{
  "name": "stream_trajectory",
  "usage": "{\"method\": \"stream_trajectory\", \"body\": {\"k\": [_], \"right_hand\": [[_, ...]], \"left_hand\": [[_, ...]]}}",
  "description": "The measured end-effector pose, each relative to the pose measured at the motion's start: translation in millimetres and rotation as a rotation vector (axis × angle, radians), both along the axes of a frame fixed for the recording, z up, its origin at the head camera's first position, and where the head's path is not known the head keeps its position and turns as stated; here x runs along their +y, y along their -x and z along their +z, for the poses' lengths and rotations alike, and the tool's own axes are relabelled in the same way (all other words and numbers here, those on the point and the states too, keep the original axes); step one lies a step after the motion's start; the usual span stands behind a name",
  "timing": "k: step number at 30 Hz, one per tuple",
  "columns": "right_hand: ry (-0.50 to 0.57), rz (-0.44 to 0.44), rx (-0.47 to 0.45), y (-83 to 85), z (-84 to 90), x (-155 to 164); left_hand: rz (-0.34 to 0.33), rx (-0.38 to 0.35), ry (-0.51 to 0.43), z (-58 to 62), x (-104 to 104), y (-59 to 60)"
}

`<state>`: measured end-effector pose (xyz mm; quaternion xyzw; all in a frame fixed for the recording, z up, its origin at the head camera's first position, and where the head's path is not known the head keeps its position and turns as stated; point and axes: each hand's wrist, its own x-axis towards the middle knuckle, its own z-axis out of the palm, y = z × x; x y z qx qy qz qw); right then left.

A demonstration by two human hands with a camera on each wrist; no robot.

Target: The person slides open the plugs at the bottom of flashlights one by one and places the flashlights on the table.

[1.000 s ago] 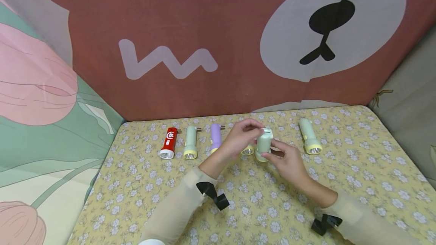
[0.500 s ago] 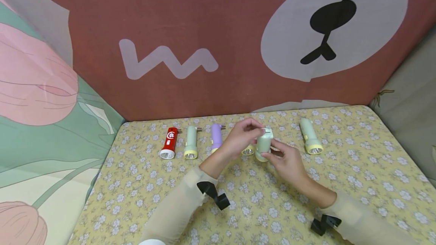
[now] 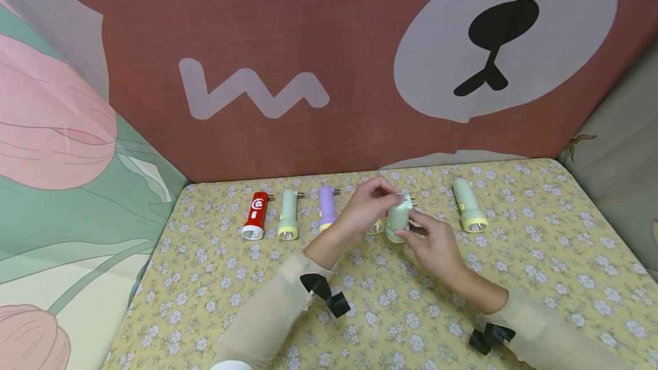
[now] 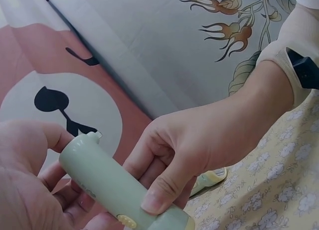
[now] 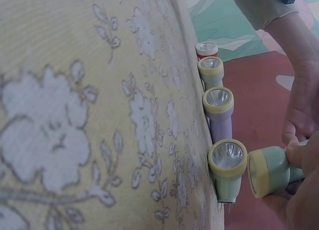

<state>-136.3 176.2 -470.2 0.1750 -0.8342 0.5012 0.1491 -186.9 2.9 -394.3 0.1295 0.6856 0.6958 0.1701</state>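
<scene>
Both hands hold a pale green flashlight [image 3: 397,218] just above the table, its yellow lens end toward me. My left hand [image 3: 377,201] pinches its far end, where two metal plug prongs [image 3: 412,201] stick out. My right hand [image 3: 418,236] grips the barrel near the lens, thumb on its side. In the left wrist view the right hand [image 4: 199,150] wraps the flashlight [image 4: 104,182] and the left hand [image 4: 25,190] cups its end. The right wrist view shows the held flashlight [image 5: 271,171] beside another one [image 5: 227,172] lying on the table.
On the flowered tablecloth [image 3: 401,307] lies a row of flashlights: red [image 3: 255,216], pale green [image 3: 288,216], purple [image 3: 326,207], one half hidden behind my left hand [image 3: 375,227], and a pale green one [image 3: 468,205] at the right. Printed cloth walls stand behind and at both sides.
The plug prongs at the flashlight's far end have come out into view under the left fingers. Both hands have otherwise stayed nearly in place.
</scene>
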Motion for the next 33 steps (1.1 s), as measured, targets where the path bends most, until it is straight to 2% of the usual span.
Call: {"method": "stream_trajectory", "body": {"k": [6,16,33], "right_hand": [[-0.029,-0.014,0.018,-0.3,1.6,-0.8],[-0.064,-0.018,0.059,1.6,0.6,-0.9],[-0.118,-0.048,0.095,0.9,1.7,1.7]], "left_hand": [[0.008,0.018,0.016,1.5,1.7,-1.4],[0.017,0.002,0.016,0.6,2.9,-1.5],[0.036,-0.035,-0.045,-2.2,7.0,-1.1]]}}
